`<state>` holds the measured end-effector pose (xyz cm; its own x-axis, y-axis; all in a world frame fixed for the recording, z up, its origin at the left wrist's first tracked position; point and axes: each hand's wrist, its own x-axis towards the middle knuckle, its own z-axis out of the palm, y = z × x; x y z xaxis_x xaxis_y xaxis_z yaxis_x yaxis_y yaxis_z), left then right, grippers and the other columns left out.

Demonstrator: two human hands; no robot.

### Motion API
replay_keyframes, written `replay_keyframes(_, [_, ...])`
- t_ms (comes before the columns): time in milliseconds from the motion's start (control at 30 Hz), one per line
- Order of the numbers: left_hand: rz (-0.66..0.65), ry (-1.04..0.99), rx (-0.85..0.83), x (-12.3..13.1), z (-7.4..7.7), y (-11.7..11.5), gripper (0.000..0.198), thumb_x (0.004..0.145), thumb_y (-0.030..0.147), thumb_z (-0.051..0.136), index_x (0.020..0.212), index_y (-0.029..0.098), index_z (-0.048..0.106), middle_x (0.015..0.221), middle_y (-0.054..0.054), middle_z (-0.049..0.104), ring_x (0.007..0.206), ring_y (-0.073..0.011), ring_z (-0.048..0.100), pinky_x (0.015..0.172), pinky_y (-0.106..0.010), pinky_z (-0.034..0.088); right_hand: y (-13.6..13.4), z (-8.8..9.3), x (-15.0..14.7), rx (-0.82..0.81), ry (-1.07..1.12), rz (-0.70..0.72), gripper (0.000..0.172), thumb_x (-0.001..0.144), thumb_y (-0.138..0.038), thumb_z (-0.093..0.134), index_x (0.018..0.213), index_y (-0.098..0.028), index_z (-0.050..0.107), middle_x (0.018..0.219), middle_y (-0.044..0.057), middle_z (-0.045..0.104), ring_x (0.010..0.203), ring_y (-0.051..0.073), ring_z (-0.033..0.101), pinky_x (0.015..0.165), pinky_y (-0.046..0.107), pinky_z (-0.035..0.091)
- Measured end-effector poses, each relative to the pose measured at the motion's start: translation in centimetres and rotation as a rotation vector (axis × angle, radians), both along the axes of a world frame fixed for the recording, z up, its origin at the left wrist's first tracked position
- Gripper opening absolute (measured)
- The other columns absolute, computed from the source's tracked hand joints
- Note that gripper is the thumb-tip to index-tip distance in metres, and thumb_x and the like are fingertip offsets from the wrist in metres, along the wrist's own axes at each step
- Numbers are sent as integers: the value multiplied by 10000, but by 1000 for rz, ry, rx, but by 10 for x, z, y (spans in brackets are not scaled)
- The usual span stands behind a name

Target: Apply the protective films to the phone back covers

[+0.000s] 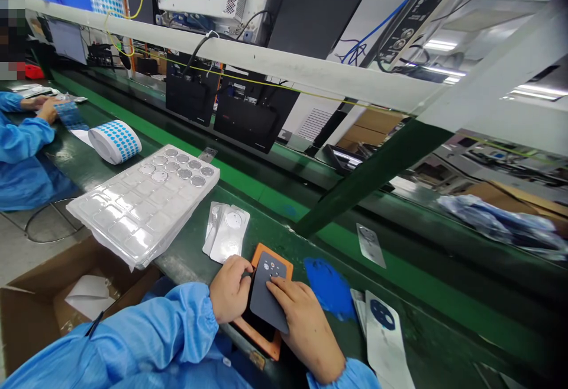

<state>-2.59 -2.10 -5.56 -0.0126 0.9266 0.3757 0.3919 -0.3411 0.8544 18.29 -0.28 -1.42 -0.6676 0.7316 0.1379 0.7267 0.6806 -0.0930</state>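
Observation:
A dark grey phone back cover [267, 297] with round camera holes lies tilted over an orange fixture [286, 253]; a black surface shows beneath it. My right hand [306, 321] grips the cover from its right side, fingertips on its face near the camera holes, thumb hidden. My left hand [231, 289] is closed at the left edge of cover and fixture, fingers curled and thumb bent; what lies between them is hidden. Just beyond it are silvery-white phone-shaped sheets [229, 232]. To the right lie a blue cloth-like piece [329, 287] and white phone-shaped sheets with a dark camera-shaped patch [386, 339].
A clear plastic tray [128, 217] holds several round silver pieces. Beyond it stands a roll of blue-dotted labels [116, 142]. A co-worker's hands [47, 108] are at far left. A green slanted post [373, 176] rises ahead. A cardboard box [26, 324] sits lower left.

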Motion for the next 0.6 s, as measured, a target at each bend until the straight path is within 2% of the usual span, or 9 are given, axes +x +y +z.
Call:
replay_keyframes(133, [10,17,34,0,9,8,286,775,24,482,988,207,541,1003,-57,587,977,-215,544,898,-386,474,1,4,-2,-55,-5,-5,597,680,-70,511,1252,-184,642,1323,108,623,1209,254,558,1056,441,365])
replay_keyframes(300, [-58,103,115,0,22,24,276,779,33,488,989,194,569,993,-74,602,1012,-232,542,921,-405,483,2,11,-6,-104,0,-9,594,684,-66,512,1247,-195,651,1321,100,625,1219,251,552,1072,440,353])
replay_keyframes(467, [-153,354,157,6,26,42,270,798,109,541,1044,189,619,1070,-82,660,1133,-273,500,1052,-474,402,3,16,-10,-134,-9,-10,587,711,-83,518,1275,-193,638,1324,109,620,1211,249,559,1071,432,367])
replay_keyframes(600, [-184,589,44,8,25,51,303,841,261,576,1137,216,629,1238,-64,647,1257,-337,401,1032,-567,351,0,21,-8,-159,-50,6,654,716,-27,441,1327,-199,600,1373,99,588,1252,230,538,1092,430,356])
